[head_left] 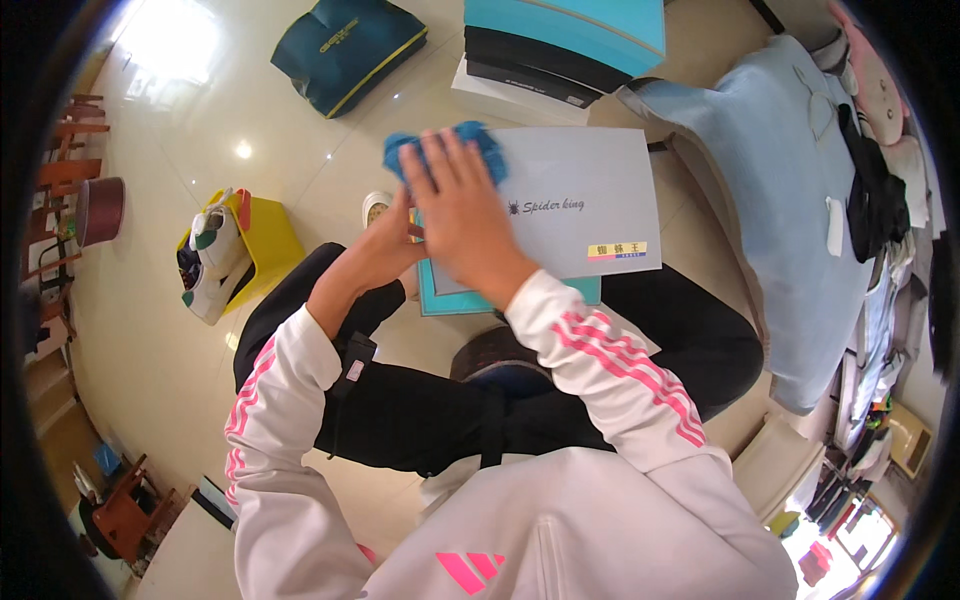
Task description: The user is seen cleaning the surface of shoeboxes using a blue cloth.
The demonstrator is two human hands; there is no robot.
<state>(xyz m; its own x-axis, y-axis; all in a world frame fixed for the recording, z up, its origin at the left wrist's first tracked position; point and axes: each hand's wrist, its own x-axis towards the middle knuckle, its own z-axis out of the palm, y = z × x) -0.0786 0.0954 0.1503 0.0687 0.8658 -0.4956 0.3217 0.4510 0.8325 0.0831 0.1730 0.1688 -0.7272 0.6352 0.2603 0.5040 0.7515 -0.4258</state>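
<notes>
A grey shoe box with a dark print and a small yellow label lies in front of me, over a turquoise box whose edge shows below it. My right hand lies over a crumpled blue cloth, holding it at the grey box's upper left corner. The right fingers are stretched forward over the cloth. My left hand is at the box's left edge, with its thumb toward it and its fingers closed around the side. The right hand partly covers the left fingertips.
Stacked shoe boxes stand ahead, beside a dark green bag. A yellow stool with white shoes is on the left. A light blue cover drapes the furniture at right. My knees flank the boxes.
</notes>
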